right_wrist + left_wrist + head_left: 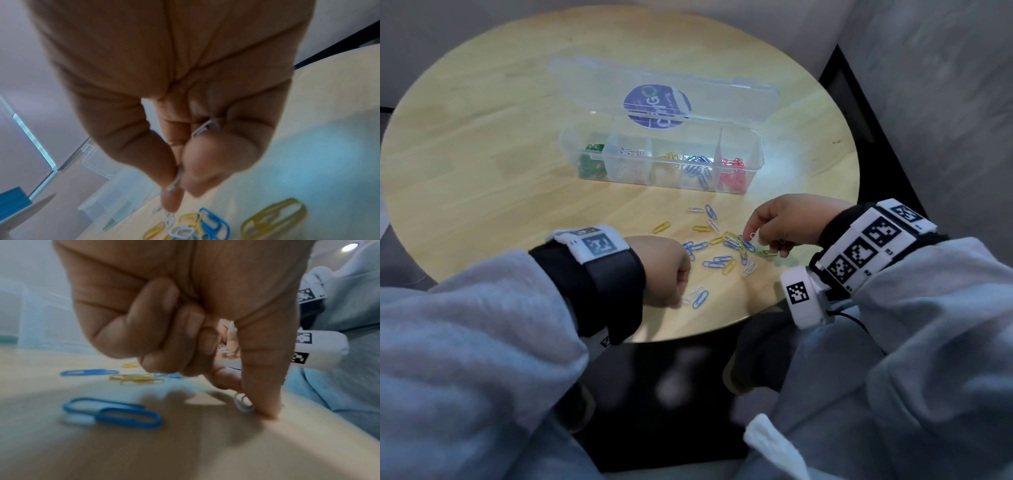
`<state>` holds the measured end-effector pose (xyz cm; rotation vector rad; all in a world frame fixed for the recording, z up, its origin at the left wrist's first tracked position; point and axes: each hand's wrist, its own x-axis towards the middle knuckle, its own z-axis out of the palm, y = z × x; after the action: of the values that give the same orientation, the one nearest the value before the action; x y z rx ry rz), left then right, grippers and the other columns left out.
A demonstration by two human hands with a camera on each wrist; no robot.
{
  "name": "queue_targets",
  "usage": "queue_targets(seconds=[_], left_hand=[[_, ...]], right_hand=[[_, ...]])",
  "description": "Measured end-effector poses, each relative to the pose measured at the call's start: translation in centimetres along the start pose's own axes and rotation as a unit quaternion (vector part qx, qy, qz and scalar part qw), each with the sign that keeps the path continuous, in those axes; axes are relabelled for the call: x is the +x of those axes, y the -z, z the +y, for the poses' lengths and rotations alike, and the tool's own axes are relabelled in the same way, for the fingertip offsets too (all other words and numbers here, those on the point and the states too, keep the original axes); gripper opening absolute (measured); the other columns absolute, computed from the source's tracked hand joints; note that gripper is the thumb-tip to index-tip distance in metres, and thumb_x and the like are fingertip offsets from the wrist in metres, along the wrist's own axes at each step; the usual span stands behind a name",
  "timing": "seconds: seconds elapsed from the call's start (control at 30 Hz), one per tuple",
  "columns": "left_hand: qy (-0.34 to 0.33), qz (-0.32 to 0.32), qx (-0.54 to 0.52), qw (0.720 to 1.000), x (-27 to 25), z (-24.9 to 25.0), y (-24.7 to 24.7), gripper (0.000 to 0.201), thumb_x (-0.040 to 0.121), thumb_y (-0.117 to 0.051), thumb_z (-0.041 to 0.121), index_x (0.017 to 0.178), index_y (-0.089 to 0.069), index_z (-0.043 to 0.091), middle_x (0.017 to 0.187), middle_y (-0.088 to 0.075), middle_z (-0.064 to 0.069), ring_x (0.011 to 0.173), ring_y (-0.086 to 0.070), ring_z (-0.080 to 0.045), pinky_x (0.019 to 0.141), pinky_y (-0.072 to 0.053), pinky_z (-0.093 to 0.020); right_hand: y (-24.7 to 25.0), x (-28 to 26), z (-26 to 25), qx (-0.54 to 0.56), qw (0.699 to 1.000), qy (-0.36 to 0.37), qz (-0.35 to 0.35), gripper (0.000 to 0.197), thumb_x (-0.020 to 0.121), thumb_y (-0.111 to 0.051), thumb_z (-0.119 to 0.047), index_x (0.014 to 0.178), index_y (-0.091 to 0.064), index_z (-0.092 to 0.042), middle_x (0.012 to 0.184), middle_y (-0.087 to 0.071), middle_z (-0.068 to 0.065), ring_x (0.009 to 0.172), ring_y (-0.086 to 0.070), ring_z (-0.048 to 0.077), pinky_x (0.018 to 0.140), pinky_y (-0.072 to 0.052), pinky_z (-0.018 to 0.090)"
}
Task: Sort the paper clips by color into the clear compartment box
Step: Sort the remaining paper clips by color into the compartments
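The clear compartment box point(667, 186) stands open mid-table, holding green, white, yellow, blue and red clips in separate cells. Loose paper clips point(729, 246) in blue, yellow and white lie scattered in front of it. My left hand point(680, 298) is low at the table's front edge, most fingers curled. Its thumb and index finger point(265, 408) pinch a white clip point(242, 402) against the wood, beside a blue clip point(115, 413). My right hand point(751, 236) hovers over the pile and pinches a white clip point(172, 186). Another white clip point(205, 128) is tucked in its curled fingers.
The box lid point(664, 85) with a purple sticker leans back behind the cells. The round wooden table point(482, 154) ends just under my wrists. A grey wall and a dark gap point(876, 137) lie to the right, and my grey-clad knees sit below the edge.
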<state>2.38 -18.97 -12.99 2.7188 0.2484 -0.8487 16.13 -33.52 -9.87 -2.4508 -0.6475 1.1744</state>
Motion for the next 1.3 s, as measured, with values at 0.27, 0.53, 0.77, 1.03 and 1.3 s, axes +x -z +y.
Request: queue_targets(seconds=[0.27, 0.53, 0.77, 1.03, 1.3], left_hand=[[0.022, -0.066, -0.415, 0.907, 0.1, -2.4, 2.4, 0.027, 0.081, -0.059, 0.0, 0.062, -0.047, 0.014, 0.049, -0.046, 0.0, 0.037, -0.038, -0.01, 0.039, -0.031, -0.016], [0.043, -0.018, -0.658, 0.752, -0.4, -3.2, 3.9, 0.017, 0.066, -0.048, 0.005, 0.061, -0.037, 0.018, 0.054, -0.049, 0.0, 0.036, -0.038, -0.006, 0.031, -0.023, -0.01], [0.02, 0.004, -0.69, 0.723, -1.0, -2.7, 4.2, 0.014, 0.059, -0.048, 0.008, 0.056, -0.037, 0.016, 0.05, -0.045, 0.0, 0.035, -0.035, -0.007, 0.03, -0.023, -0.01], [0.074, 0.105, -0.675, 0.727, -0.2, -2.3, 4.3, 0.028, 0.088, -0.047, 0.004, 0.062, -0.042, 0.013, 0.035, -0.041, 0.004, 0.028, -0.03, -0.004, 0.029, -0.017, -0.008], [0.081, 0.035, -0.501, 0.861, 0.2, -1.4, 3.1, 0.023, 0.085, -0.052, 0.005, 0.065, -0.046, 0.015, 0.057, -0.042, -0.002, 0.037, -0.034, -0.01, 0.038, -0.02, -0.012]], right_hand=[[0.0, 0.0, 0.0, 0.037, 0.999, -0.036, -0.015, 0.024, 0.085, -0.036, 0.005, 0.07, -0.051, -0.006, 0.065, -0.05, 0.011, 0.061, -0.052, 0.026, 0.047, -0.042, 0.025], [-0.1, -0.6, 0.5, -0.026, 0.999, -0.021, -0.024, 0.027, 0.083, -0.056, -0.009, 0.058, -0.045, -0.014, 0.057, -0.055, 0.004, 0.051, -0.044, 0.019, 0.052, -0.037, 0.025], [-0.5, -0.8, 0.5, -0.137, 0.99, 0.022, -0.023, 0.029, 0.075, -0.068, -0.013, 0.06, -0.044, -0.019, 0.055, -0.044, -0.004, 0.048, -0.036, 0.013, 0.05, -0.031, 0.024], [-1.9, 0.3, 1.1, -0.206, 0.978, 0.025, 0.018, 0.02, 0.067, -0.074, -0.029, 0.077, -0.057, -0.033, 0.063, -0.048, -0.004, 0.06, -0.047, 0.017, 0.062, -0.04, 0.03], [-2.3, 0.9, 0.5, -0.232, 0.971, 0.046, 0.043, 0.023, 0.076, -0.072, -0.025, 0.067, -0.051, -0.024, 0.065, -0.046, -0.01, 0.069, -0.049, 0.015, 0.06, -0.037, 0.025]])
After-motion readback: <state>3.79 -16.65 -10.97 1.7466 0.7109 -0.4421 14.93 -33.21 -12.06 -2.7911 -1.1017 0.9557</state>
